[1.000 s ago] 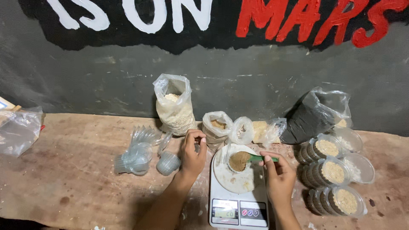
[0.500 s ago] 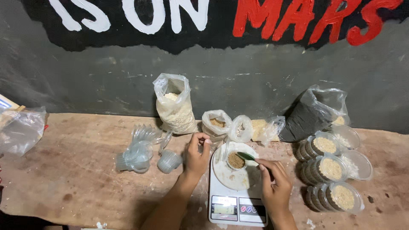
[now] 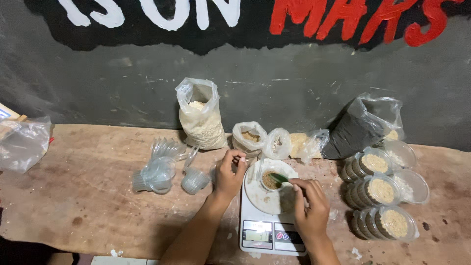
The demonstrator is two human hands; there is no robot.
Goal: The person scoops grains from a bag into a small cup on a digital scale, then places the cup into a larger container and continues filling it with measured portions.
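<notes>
Head view: right hand (image 3: pixel 310 212) pinched a small green spoon (image 3: pixel 279 177) over a small clear plastic cup of brown grain (image 3: pixel 269 180) (centre frame, on a white plate (image 3: pixel 262 198) atop the white digital scale (image 3: pixel 272 235)). Left hand (image 3: pixel 229 172) curled, fingertips beside the plate's left rim.

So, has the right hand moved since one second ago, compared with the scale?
Yes. The right hand has drawn back along the scale toward its display, with the green spoon over the small cup.

Before you stand a tall clear bag of pale grain (image 3: pixel 200 120), a dark bag (image 3: pixel 360 130), stacked empty cups (image 3: pixel 156 172) and filled tubs (image 3: pixel 375 191).
</notes>
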